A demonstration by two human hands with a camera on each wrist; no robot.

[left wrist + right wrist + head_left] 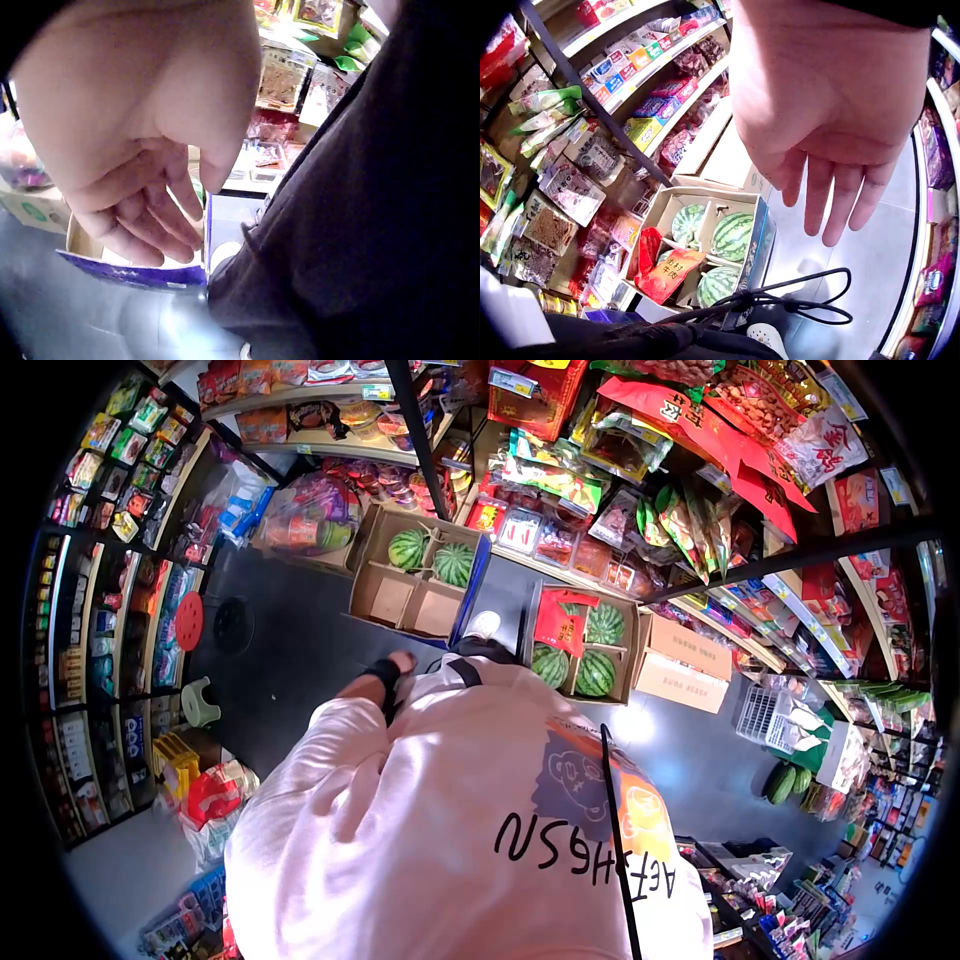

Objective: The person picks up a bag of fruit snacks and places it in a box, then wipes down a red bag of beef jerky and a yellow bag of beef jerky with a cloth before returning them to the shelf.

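My left hand (142, 127) hangs beside a dark trouser leg with its fingers loosely bent and nothing in them. Beyond it on the floor stands a cardboard box (389, 600) with dividers; two watermelons (454, 564) fill its far compartments, and the near two are bare. My right hand (829, 127) hangs with fingers extended, holding nothing; the shirt hides it in the head view. Nearest to it is a second divided box (760, 238) of several watermelons (733, 236). A red snack packet (669, 275) lies on top of that box's melons.
Closed cartons (684, 662) stand right of the second box. Shelves of packaged snacks (555, 540) rise behind both boxes. A red stool (189, 621) and a pale green stool (200, 702) are at left. More watermelons (782, 784) lie on the floor at right, near a white basket (762, 717).
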